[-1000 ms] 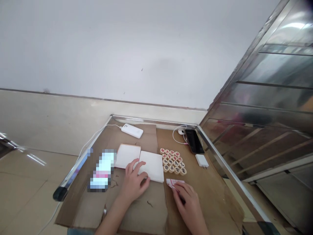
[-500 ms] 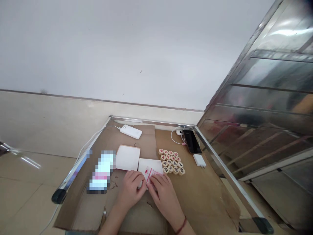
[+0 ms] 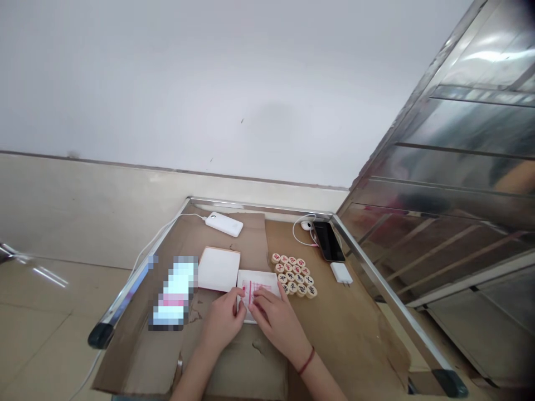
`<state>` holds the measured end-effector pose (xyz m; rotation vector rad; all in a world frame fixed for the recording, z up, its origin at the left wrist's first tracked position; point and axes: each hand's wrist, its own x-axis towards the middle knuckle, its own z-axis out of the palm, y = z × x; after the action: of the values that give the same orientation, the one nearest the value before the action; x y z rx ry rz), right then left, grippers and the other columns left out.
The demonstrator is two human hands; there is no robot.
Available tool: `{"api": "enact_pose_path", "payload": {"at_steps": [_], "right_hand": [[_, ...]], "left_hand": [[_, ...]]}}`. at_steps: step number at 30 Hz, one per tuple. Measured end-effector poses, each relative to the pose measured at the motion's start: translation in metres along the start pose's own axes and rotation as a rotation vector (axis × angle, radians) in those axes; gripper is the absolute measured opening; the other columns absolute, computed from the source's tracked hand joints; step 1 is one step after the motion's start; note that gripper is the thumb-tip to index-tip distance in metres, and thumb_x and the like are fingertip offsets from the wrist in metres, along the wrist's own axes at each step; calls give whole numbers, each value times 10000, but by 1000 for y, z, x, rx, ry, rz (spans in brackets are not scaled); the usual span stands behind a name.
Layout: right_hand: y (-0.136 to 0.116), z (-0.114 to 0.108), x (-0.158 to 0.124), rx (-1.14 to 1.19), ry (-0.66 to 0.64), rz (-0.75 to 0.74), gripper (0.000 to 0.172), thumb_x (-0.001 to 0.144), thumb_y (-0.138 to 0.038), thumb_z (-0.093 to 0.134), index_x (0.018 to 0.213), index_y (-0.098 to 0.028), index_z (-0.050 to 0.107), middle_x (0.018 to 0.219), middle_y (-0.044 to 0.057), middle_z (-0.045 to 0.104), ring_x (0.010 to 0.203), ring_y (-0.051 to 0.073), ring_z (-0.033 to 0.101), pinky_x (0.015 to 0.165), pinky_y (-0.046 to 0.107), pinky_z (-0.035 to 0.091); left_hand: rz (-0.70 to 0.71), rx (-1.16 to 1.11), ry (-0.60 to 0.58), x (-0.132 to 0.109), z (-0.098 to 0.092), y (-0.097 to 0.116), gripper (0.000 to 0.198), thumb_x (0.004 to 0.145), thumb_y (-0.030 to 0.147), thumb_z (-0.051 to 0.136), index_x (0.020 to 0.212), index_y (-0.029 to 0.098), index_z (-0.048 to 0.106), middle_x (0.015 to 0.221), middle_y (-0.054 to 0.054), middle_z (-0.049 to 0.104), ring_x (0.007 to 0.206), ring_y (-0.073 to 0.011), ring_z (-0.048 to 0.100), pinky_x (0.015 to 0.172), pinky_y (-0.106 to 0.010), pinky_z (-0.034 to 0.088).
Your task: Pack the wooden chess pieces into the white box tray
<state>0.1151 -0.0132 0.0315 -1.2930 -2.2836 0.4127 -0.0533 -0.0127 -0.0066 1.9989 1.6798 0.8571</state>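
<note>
Both of your hands meet on the folded paper sheet (image 3: 256, 288) with red lines, which lies on the nearer of two white box halves (image 3: 218, 269) in the middle of the counter (image 3: 259, 206). Your left hand (image 3: 223, 326) pinches the sheet's left edge with narrow fingers. Your right hand (image 3: 279, 322) rests its fingers flat on top, gripping nothing. You appear to be spreading the sheet open; going further calls for holding one edge down while the other side is lifted clear. Wooden game discs (image 3: 295, 276) sit in rows just right of it. Brown cardboard (image 3: 346, 328) covers the counter, with a power bank (image 3: 224, 224), phone (image 3: 329, 241) and charger (image 3: 341, 273) behind. Metal shelving (image 3: 460, 167) stands on the right against a pale wall.
</note>
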Motion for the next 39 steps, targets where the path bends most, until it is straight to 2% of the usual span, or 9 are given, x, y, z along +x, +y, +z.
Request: {"api": "enact_pose_path", "payload": {"at_steps": [4,7,10,14,21,28,30,34,39], "right_hand": [[16,-8,17,-54,149,6,164,925,-248,465,914,-208,624,981,57,662,960,201,586,1041,450,298],[37,-20,44,-222,192,163,174,888,-199,471,962,-171,626,992,97,652,957,226,563,901,357,388],[56,-30,74,-414,10,369,248,871,-203,481,1073,-137,609,1081,140,626,998,251,548,862,330,379],[67,-31,98,-446,-126,411,205,840,-204,527,973,-109,650,978,168,661,951,268,586,783,315,386],[63,-33,109,-415,-168,420,178,792,-93,534,906,-113,669,903,176,696,911,259,634,704,287,396],[23,-34,91,-204,-67,239,223,866,-199,513,1065,-191,613,975,51,693,886,147,637,760,214,430],[12,-25,81,-61,-47,138,208,829,-157,546,1021,-180,620,918,41,691,844,147,635,760,220,441],[3,-2,69,25,-53,22,214,768,-52,551,925,-175,628,934,44,661,853,160,625,778,245,454],[10,11,63,56,-25,3,265,797,-36,506,982,-190,618,1004,52,631,894,169,620,796,268,464]], "left_hand": [[10,-83,-50,1,-1,0,217,766,141,421,927,212,547,557,78,417,541,-121,487,579,-208,346],[7,-123,-85,2,-3,0,238,740,122,418,926,210,538,558,85,379,535,-117,462,574,-204,330],[-5,-149,-99,2,-4,0,210,720,118,426,883,206,526,545,91,332,523,-115,432,559,-203,309],[-14,-188,-82,4,-6,3,101,746,168,446,819,206,504,520,98,300,502,-114,394,546,-206,292],[-34,-254,-81,6,-7,5,69,751,188,438,806,210,474,547,89,329,528,-119,403,555,-211,296],[8,-256,-110,3,-4,1,142,703,118,447,810,210,465,554,91,335,526,-110,403,543,-207,295],[47,-206,-52,2,-6,3,107,730,131,455,795,208,489,565,76,374,547,-117,429,554,-216,318],[122,-31,220,3,-12,8,137,817,166,444,760,193,566,676,-8,534,698,-165,507,682,-281,403],[149,201,352,3,-14,12,253,851,202,485,1015,239,674,1143,-101,590,1098,-278,482,909,-434,397]]}}
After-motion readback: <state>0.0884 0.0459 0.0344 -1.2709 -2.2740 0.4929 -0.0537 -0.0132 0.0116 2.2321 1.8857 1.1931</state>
